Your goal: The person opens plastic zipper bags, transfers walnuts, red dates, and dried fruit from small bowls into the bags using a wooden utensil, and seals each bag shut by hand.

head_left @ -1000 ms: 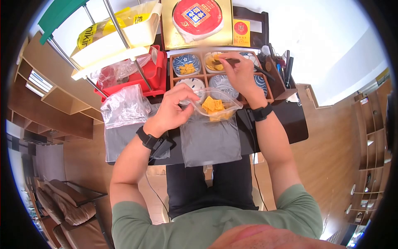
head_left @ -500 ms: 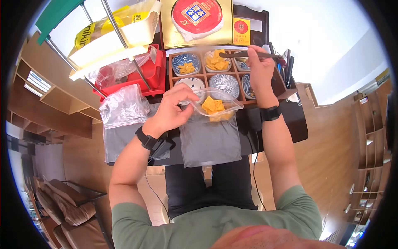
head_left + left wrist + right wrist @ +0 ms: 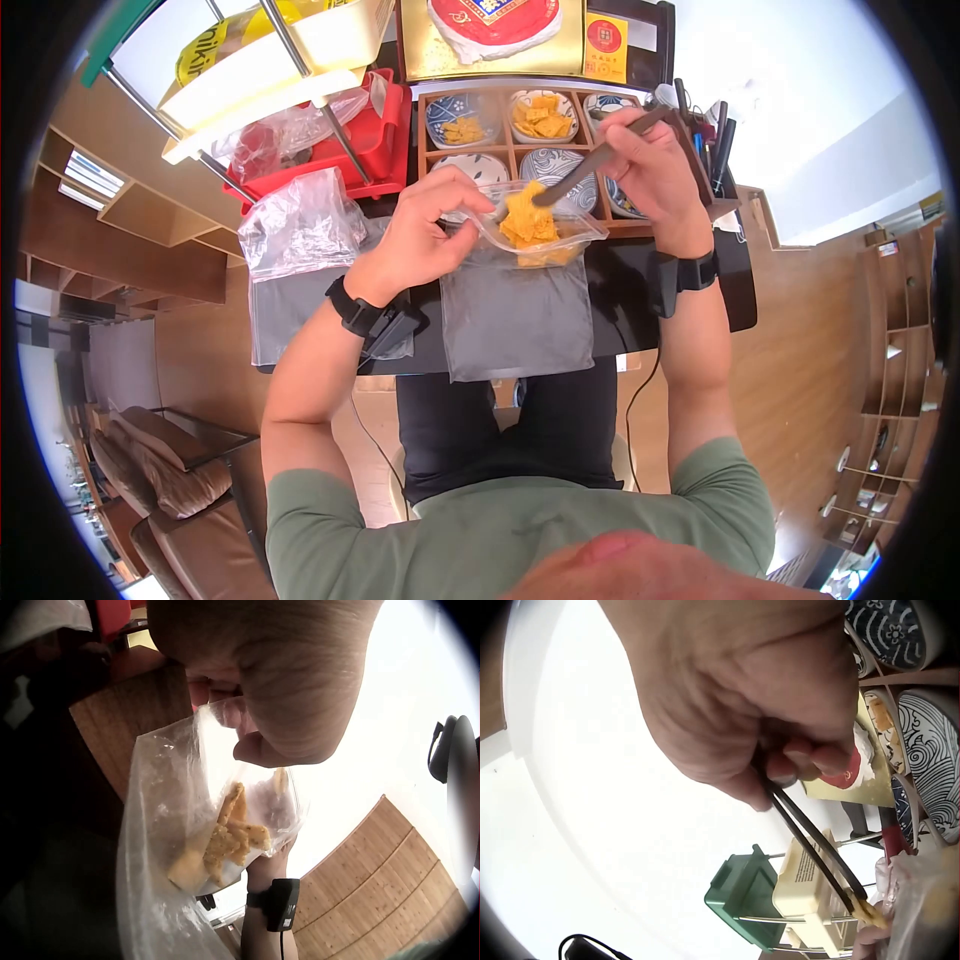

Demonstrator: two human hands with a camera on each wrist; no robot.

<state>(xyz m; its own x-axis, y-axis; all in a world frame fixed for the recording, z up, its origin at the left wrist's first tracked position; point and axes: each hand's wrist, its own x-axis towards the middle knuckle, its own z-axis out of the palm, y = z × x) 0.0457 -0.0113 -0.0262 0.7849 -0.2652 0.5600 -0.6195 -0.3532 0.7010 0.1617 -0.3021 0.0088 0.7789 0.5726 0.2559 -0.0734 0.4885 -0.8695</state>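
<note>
Chopsticks are back from the tray at 12 o'clock; tips now pinch a cracker in the bag. Right hand clamps them; left hand pinches the bag rim at 9 o'clock. Another pickup under way.

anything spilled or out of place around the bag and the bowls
Nothing stands out. The crackers sit inside the clear bag, which the left hand holds open at its rim. The right hand grips chopsticks with tips in the bag. The bowls sit upright in the wooden tray; no crumbs show on the dark table.
</note>
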